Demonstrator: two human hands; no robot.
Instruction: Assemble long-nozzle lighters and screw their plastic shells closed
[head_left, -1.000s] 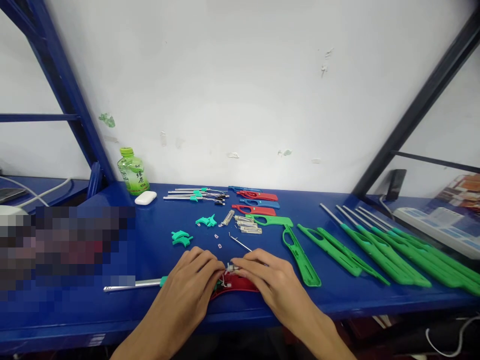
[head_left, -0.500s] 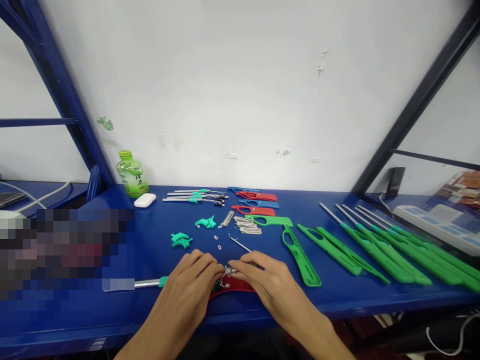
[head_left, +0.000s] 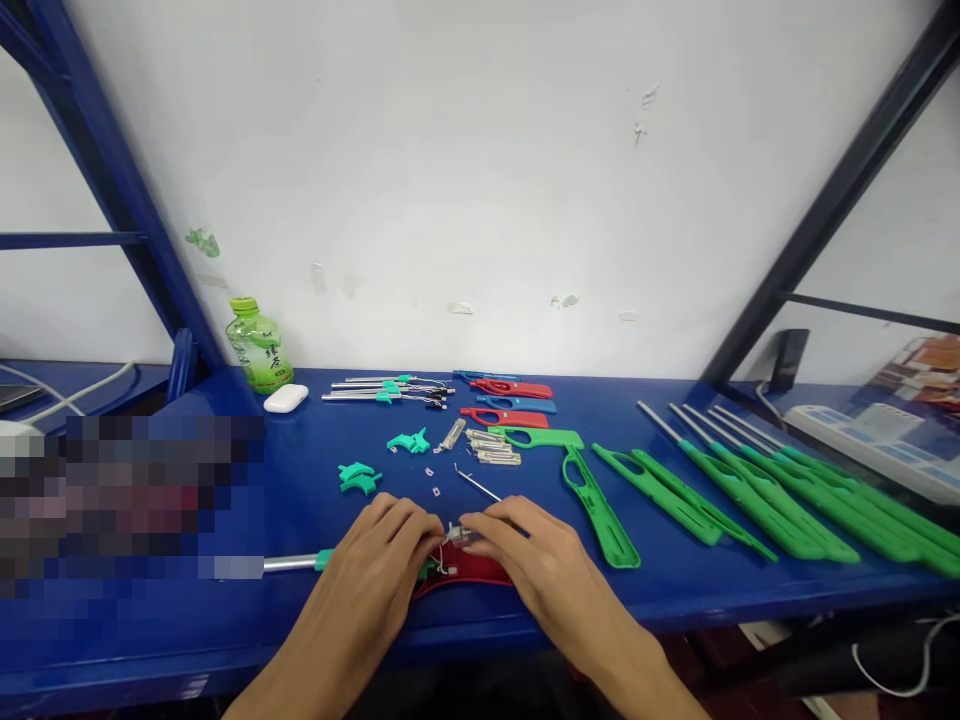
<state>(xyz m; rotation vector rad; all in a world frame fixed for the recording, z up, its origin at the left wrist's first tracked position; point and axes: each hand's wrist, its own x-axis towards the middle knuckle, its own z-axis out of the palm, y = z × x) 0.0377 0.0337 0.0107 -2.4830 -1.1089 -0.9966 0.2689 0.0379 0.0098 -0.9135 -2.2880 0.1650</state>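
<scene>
My right hand [head_left: 551,570] is closed on a clear plastic lighter fuel tank [head_left: 460,535], whose nozzle end points left. Just beside that end, the fingertips of my left hand [head_left: 379,555] pinch together; a thin white tube or wire shows there, but what they grip is partly hidden. Below both hands lies a red lighter shell half [head_left: 480,572] with small white wires and a green part on it. From under my left hand a metal lighter tube [head_left: 291,564] with a green collar reaches out to the left.
Green trigger pieces [head_left: 360,478], several clear tanks [head_left: 495,450] and a thin metal rod [head_left: 478,484] lie beyond the hands. Coloured shells [head_left: 517,417] and metal tubes [head_left: 367,390] are further back. Long green lighters [head_left: 780,505] cover the right side. A bottle [head_left: 259,345] stands back left.
The clear tank shows more between my hands, with my right fingers slightly further back from its nozzle end. The view has shifted slightly.
</scene>
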